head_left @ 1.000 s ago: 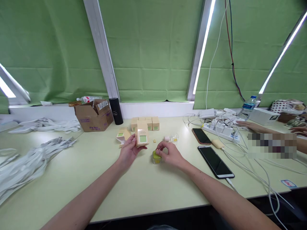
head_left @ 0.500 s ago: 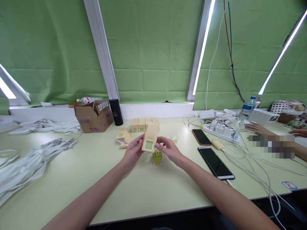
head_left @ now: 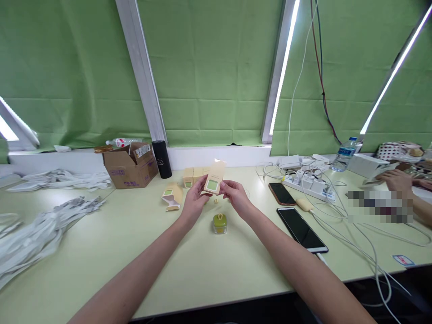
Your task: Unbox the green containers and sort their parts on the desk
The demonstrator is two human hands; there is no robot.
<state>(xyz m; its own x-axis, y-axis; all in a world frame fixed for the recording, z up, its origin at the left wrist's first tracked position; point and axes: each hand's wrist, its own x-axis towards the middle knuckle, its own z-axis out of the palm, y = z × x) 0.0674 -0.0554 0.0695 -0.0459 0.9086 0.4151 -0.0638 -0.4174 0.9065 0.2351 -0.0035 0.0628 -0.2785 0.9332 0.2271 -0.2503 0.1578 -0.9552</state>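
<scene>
My left hand (head_left: 195,198) is closed on the left edge of a small kraft cardboard box (head_left: 213,178) with a green window. Fingers of my right hand (head_left: 238,195) pinch its lower right edge. The box is held up above the table, and its upper part looks pale and flat. Below it on the table stands a small glass jar (head_left: 220,224) with a green lid and a loop on top. An open kraft box (head_left: 172,197) lies to the left of my left hand. Behind the held box are several similar boxes (head_left: 188,177), partly hidden.
At the back left stand a brown carton (head_left: 130,167) and a black cylinder (head_left: 162,159). White straps (head_left: 50,229) lie at far left. Two phones (head_left: 301,228), a power strip (head_left: 308,186) and loose cables cover the right. A co-worker's hand (head_left: 397,182) is at far right.
Both my hands have raised the kraft box and tilted it away, so it looks shorter. The jar beneath is now fully in view. The co-worker's hand at far right has shifted right.
</scene>
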